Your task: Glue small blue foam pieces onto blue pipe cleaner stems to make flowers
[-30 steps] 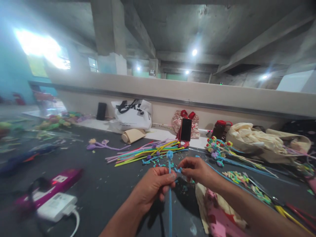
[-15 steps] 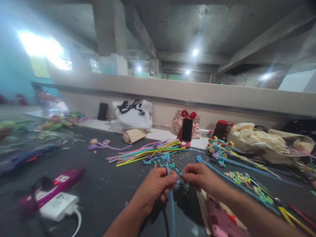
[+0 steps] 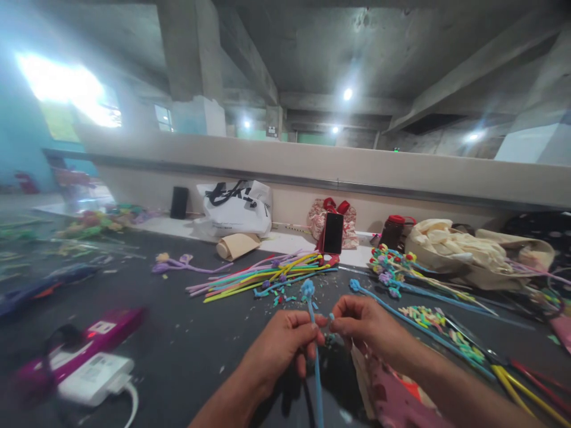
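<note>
The left hand (image 3: 292, 339) is nearly closed, thumb and fingertips pinching a blue pipe-cleaner stem (image 3: 318, 380). The stem's knotted head (image 3: 307, 289) stands just above that grip, its lower length trailing below the hand. The right hand (image 3: 363, 324), fingers curled in, grips a small blue snippet (image 3: 331, 318) (too tiny to make out clearly) at thumb and fingertip, just beside the left fingertips.

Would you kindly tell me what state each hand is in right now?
Left hand: closed, holding a blue fuzzy stem.
Right hand: closed, pinching a small blue piece.
</note>
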`<state>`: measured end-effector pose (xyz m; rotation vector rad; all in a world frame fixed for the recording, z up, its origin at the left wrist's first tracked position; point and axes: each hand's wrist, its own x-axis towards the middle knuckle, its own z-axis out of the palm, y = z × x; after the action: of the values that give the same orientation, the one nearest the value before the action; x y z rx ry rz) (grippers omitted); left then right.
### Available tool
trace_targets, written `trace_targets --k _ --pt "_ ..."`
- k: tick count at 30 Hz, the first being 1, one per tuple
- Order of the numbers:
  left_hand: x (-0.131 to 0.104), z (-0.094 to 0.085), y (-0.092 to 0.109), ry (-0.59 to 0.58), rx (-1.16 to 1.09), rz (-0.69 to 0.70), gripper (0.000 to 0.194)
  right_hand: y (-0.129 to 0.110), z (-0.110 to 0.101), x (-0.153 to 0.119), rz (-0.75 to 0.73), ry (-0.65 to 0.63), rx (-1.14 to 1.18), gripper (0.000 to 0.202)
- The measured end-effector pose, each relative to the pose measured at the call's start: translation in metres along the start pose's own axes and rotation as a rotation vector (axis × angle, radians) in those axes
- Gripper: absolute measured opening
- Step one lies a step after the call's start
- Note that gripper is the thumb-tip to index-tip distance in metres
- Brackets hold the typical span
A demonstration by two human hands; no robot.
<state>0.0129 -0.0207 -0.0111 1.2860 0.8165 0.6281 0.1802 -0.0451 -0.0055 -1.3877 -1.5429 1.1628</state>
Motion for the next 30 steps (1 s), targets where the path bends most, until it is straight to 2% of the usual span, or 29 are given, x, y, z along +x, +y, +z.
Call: trace_targets --k 5,9,15,20,25,30 --pt "0.003 -0.002 -0.002 0.081 0.011 -0.008 0.031 0.004 0.002 0.006 -0.004 0.018 -0.045 0.011" --pt "0.004 -0.001 -0.004 0.171 -0.009 0.055 0.027 0.003 0.009 0.009 -0.008 0.017 -0.140 0.006" --pt "0.008 -0.003 -0.008 0.171 0.009 0.021 0.022 -0.005 0.015 0.007 -0.118 0.083 -0.304 0.005" --pt "0.007 -0.006 -0.008 0.064 -0.130 0.049 0.027 -0.009 0.015 0.004 -0.129 0.055 -0.251 0.007" --pt "0.005 -0.005 -0.010 -0.095 -0.276 0.042 0.029 -0.012 0.007 -0.005 -0.146 -0.087 -0.027 0.011" --pt "0.000 0.000 -0.010 -0.255 -0.330 0.016 0.033 -0.014 -0.002 -0.012 -0.139 -0.249 0.145 0.014"
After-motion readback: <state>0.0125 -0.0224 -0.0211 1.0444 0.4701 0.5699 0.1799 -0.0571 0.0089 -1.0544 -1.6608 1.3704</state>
